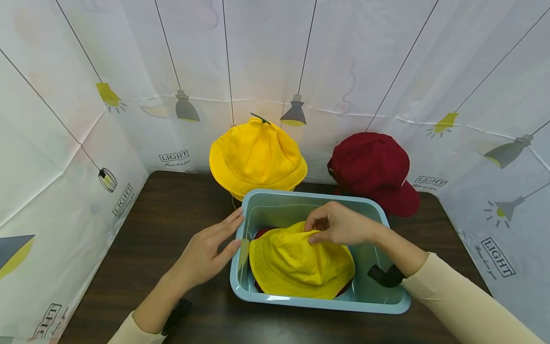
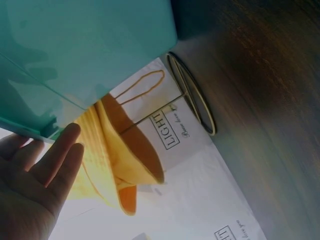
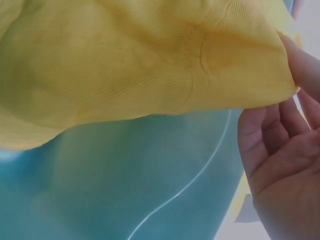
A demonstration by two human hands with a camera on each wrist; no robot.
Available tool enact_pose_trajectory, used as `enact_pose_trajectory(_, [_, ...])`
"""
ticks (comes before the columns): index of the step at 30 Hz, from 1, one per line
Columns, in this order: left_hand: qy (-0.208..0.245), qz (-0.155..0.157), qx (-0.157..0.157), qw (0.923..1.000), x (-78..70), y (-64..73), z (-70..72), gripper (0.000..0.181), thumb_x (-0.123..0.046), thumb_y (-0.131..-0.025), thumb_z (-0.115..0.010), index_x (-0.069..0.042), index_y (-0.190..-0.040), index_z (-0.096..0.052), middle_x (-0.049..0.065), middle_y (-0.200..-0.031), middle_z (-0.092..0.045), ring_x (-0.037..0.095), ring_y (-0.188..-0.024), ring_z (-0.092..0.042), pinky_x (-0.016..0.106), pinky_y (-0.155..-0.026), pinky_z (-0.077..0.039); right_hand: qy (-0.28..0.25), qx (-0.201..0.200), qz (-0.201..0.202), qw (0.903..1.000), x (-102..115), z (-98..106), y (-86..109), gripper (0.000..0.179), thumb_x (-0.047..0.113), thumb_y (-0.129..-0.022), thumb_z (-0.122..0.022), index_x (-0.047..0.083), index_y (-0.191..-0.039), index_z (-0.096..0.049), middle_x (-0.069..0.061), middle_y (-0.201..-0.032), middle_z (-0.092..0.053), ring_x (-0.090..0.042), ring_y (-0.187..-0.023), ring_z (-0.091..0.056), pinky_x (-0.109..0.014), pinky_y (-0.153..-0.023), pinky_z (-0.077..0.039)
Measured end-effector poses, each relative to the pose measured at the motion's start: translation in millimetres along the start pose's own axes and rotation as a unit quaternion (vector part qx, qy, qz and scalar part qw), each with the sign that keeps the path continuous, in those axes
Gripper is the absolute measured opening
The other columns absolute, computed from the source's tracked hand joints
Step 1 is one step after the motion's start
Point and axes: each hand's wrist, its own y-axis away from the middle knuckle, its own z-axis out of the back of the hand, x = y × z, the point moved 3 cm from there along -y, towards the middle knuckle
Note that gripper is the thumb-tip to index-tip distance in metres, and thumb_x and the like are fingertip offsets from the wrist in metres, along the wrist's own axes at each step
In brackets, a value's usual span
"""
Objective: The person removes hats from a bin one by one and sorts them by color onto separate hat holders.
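A yellow bucket hat (image 1: 296, 263) lies inside a light blue plastic bin (image 1: 318, 304), over something dark red (image 1: 264, 232) that shows only at its edges. My right hand (image 1: 343, 224) pinches the top of this hat between thumb and fingers; in the right wrist view the cloth (image 3: 150, 60) stretches from the fingertips. With fingers fairly straight, my left hand (image 1: 210, 248) rests against the bin's left rim. The left wrist view has that hand (image 2: 40, 185) at the bin's wall (image 2: 100, 45), its fingertips touching the edge.
Behind the bin, another yellow bucket hat (image 1: 258, 157) with a green sprig on top sits on a wire stand (image 2: 192, 95). A dark red cap (image 1: 371, 165) stands at the back right. A printed white curtain (image 1: 266, 52) encloses the dark wooden table (image 1: 172, 210).
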Motion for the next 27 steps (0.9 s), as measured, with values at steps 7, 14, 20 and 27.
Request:
enact_pose_trajectory(7, [0.001, -0.003, -0.002, 1.0000, -0.4, -0.4, -0.2, 0.056, -0.018, -0.102, -0.065, -0.005, -0.154, -0.051, 0.005, -0.164, -0.043, 0.026, -0.141, -0.054, 0.051, -0.108, -0.049, 0.005, -0.013, -0.019, 0.9997, 6.0, 4.3, 2.9, 0.010, 0.010, -0.091, -0.082, 0.016, -0.098, -0.078, 0.005, -0.087, -0.071, -0.019, -0.073, -0.061, -0.027, -0.065, -0.056])
enact_pose_trajectory(14, [-0.002, -0.008, -0.006, 1.0000, -1.3, -0.3, 0.4, 0.056, -0.017, -0.102, -0.065, -0.004, -0.154, -0.052, 0.006, -0.163, -0.044, 0.026, -0.141, -0.054, 0.052, -0.108, -0.050, 0.015, -0.024, -0.021, 0.9994, 15.3, 11.4, 7.2, 0.010, 0.010, -0.092, -0.081, 0.016, -0.099, -0.077, 0.005, -0.089, -0.072, -0.020, -0.075, -0.061, -0.028, -0.067, -0.056])
enact_pose_trajectory(20, [0.000, -0.003, -0.001, 1.0000, -2.1, -0.4, 0.2, 0.055, -0.018, -0.102, -0.065, -0.004, -0.154, -0.052, 0.007, -0.164, -0.044, 0.026, -0.141, -0.053, 0.052, -0.108, -0.049, 0.022, -0.035, -0.010, 0.9991, 19.3, 16.7, 9.7, 0.011, 0.008, -0.091, -0.082, 0.014, -0.099, -0.078, 0.005, -0.089, -0.073, -0.019, -0.074, -0.062, -0.028, -0.068, -0.058])
enact_pose_trajectory(27, [0.001, 0.000, 0.002, 1.0000, -2.1, -0.5, 0.9, 0.055, -0.018, -0.103, -0.064, -0.005, -0.155, -0.050, 0.006, -0.164, -0.043, 0.026, -0.142, -0.053, 0.052, -0.109, -0.049, 0.038, -0.049, -0.022, 0.9978, 27.4, 25.1, 13.5, 0.011, 0.010, -0.091, -0.082, 0.016, -0.099, -0.078, 0.006, -0.088, -0.072, -0.021, -0.076, -0.062, -0.029, -0.068, -0.058])
